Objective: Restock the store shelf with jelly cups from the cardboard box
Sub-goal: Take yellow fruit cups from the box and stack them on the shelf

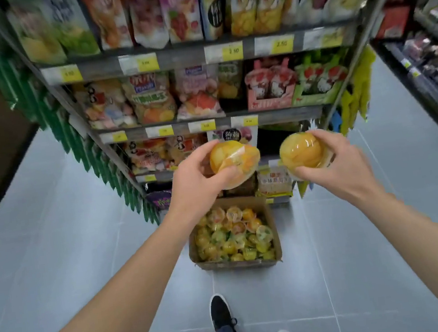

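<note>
The box point(233, 233) sits on the floor point(360, 230) before the shelf point(207, 125), cups point(232, 236) inside; both hands hold cups above it.

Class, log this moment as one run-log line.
left hand: holds jelly cup | right hand: holds second jelly cup | cardboard box: on floor, cups inside | shelf: ahead

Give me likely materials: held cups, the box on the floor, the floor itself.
Jelly cup in the left hand and jelly cup in the right hand: likely clear glossy plastic; yellow fruit shows through, highlights on top.
Cardboard box: brown matte, raw flap edges.
Floor: grey tiles, probably ceramic; grout lines, soft sheen.
</note>
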Demonstrator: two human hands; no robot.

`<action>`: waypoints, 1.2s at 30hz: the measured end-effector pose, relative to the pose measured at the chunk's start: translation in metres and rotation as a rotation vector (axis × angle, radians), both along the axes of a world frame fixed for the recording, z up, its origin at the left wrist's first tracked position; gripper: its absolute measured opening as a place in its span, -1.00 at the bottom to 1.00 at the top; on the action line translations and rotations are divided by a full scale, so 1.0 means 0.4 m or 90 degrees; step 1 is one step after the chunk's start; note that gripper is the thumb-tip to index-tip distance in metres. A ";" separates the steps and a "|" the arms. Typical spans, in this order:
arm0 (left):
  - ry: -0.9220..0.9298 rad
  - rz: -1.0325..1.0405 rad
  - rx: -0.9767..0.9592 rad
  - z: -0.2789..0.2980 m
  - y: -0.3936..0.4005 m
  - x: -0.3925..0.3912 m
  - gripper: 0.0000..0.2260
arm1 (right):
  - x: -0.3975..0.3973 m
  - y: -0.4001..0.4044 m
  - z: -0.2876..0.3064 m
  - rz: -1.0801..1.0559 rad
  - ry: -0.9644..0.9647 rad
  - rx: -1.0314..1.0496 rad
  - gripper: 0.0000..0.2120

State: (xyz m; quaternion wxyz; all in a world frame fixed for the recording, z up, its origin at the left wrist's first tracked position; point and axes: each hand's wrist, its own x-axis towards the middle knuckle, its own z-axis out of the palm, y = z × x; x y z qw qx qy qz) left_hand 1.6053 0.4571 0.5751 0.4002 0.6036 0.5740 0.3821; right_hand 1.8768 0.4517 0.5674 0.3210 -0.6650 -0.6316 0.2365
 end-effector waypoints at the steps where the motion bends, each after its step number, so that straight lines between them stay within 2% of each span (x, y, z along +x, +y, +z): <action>1: -0.002 0.005 0.020 0.047 -0.002 0.014 -0.46 | 0.016 0.002 0.048 0.005 -0.010 0.033 -0.33; 5: 0.001 0.027 0.111 0.228 0.013 0.062 -0.51 | 0.074 0.026 0.231 0.026 -0.045 0.158 -0.26; 13: -0.018 0.022 0.250 0.502 0.107 0.109 -0.52 | 0.123 0.117 0.517 0.060 -0.112 0.337 -0.28; 18: -0.011 0.014 0.326 0.664 0.236 0.113 -0.73 | 0.123 0.243 0.671 0.078 -0.161 0.407 -0.27; 21: 0.000 0.006 0.387 0.762 0.330 0.112 -0.73 | 0.118 0.321 0.762 0.060 -0.180 0.454 -0.26; 30: 0.032 -0.011 0.494 0.972 0.618 0.126 -0.66 | 0.120 0.517 0.944 -0.029 -0.216 0.554 -0.24; 36: 0.082 0.046 0.461 1.064 0.748 0.177 -0.84 | 0.119 0.654 1.006 -0.024 -0.220 0.598 -0.23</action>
